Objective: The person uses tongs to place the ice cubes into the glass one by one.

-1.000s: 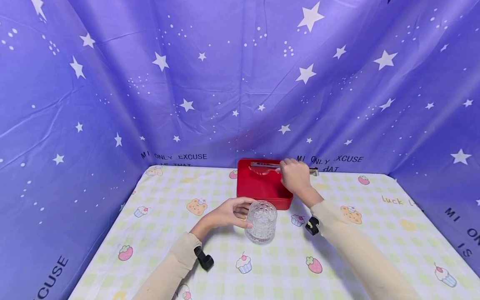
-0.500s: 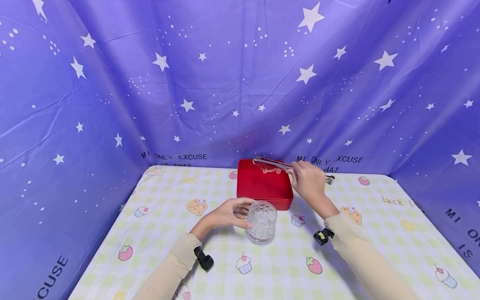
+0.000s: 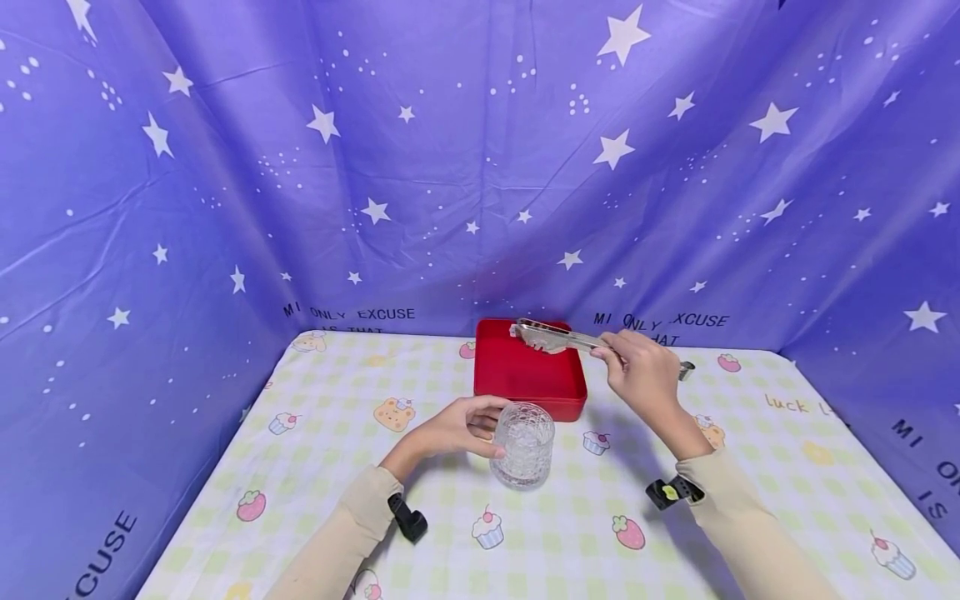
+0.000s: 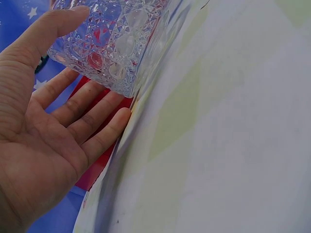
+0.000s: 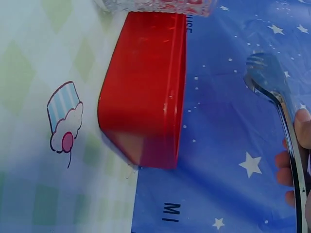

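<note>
A clear, textured glass [image 3: 523, 446] stands on the table in front of the red tray. My left hand [image 3: 459, 427] holds it from the left, thumb on the near side and fingers behind, as the left wrist view also shows with the glass [image 4: 114, 43]. In my right hand [image 3: 643, 375] are metal tongs [image 3: 566, 337], gripped along their length. The tongs' scalloped ends hang above the red tray [image 3: 517, 375]. A small pale bit shows at their tip, too small to name. In the right wrist view the tongs [image 5: 284, 107] stand beyond the tray's red side wall [image 5: 141, 82].
A checked tablecloth [image 3: 315, 500] with cupcake, bear and strawberry prints covers the table. A purple-blue star-patterned curtain [image 3: 420, 167] hangs behind and at both sides, close to the tray's far edge. Black camera straps sit on both wrists.
My right hand has moved right and slightly toward me, lifting the tongs from inside the tray to above it. The left hand and the glass have stayed in place.
</note>
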The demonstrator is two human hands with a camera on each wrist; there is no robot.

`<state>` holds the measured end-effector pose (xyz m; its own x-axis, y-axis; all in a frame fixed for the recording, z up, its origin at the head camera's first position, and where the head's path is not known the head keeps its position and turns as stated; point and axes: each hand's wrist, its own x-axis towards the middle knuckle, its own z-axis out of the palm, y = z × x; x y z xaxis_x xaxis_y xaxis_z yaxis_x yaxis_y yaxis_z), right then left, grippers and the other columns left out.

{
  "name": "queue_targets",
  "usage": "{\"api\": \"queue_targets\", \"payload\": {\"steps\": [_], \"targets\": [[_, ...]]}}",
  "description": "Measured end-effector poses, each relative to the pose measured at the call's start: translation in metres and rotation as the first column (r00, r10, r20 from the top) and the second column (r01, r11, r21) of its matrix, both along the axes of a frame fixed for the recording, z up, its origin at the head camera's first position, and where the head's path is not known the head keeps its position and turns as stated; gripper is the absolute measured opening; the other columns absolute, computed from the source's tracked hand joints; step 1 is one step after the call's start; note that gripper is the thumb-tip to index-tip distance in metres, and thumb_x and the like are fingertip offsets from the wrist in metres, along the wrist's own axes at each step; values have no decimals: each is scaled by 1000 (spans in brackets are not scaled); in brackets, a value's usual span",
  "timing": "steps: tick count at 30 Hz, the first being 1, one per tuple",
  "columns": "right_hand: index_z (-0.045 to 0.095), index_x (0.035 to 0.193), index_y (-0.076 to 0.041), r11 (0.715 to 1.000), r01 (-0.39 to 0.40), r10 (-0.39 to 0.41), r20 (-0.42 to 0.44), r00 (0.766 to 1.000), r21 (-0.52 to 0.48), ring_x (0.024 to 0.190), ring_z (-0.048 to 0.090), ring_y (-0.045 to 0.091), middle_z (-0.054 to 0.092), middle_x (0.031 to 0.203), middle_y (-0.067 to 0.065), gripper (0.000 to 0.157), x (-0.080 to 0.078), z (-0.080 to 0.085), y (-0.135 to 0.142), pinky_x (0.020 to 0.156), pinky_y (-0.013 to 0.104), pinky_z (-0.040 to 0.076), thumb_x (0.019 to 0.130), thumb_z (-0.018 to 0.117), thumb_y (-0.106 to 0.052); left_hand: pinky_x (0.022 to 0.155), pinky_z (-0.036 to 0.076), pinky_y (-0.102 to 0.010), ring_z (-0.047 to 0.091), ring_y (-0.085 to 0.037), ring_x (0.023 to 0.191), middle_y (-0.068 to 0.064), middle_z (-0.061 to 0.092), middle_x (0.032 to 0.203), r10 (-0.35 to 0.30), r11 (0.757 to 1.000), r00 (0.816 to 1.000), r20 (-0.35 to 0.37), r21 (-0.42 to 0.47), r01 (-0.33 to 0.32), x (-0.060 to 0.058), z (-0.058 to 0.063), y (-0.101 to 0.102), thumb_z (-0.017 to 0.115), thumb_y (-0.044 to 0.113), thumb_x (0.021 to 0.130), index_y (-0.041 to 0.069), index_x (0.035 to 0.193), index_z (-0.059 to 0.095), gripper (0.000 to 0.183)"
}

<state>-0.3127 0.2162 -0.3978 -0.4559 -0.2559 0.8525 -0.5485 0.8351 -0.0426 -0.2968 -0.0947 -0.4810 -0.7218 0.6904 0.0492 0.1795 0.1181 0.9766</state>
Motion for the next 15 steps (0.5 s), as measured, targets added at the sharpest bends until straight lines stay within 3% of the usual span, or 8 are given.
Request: {"api": "queue_targets", "payload": {"steps": [10,12,15], "targets": [[79,92,-1,987,-160,160,22,987,15,53,55,15,70,73,9,22,11,4,15,44,26,36,74,85,-13,101,56,-33,62,-20,119,-21,60,139,-9,1000,1000,3,20,9,2,2,0,80,3,84,4,146,52,68],[79,91,-2,982,-188,187,36,982,21,52,52,13,69,71,8,24,13,4,18,45,26,37,83,81,-24,102,56,-34,61,-20,119,-21,60,139,-7,1000,1000,2,15,7,1,2,0,80,3,84,5,146,52,68],[79,91,-1,976,-217,216,49,975,25,54,57,17,71,73,10,46,15,4,22,48,31,43,95,66,-46,102,56,-35,61,-19,118,-20,60,137,-1,1000,1000,-4,7,1,1,2,0,80,3,84,5,146,52,68]]}}
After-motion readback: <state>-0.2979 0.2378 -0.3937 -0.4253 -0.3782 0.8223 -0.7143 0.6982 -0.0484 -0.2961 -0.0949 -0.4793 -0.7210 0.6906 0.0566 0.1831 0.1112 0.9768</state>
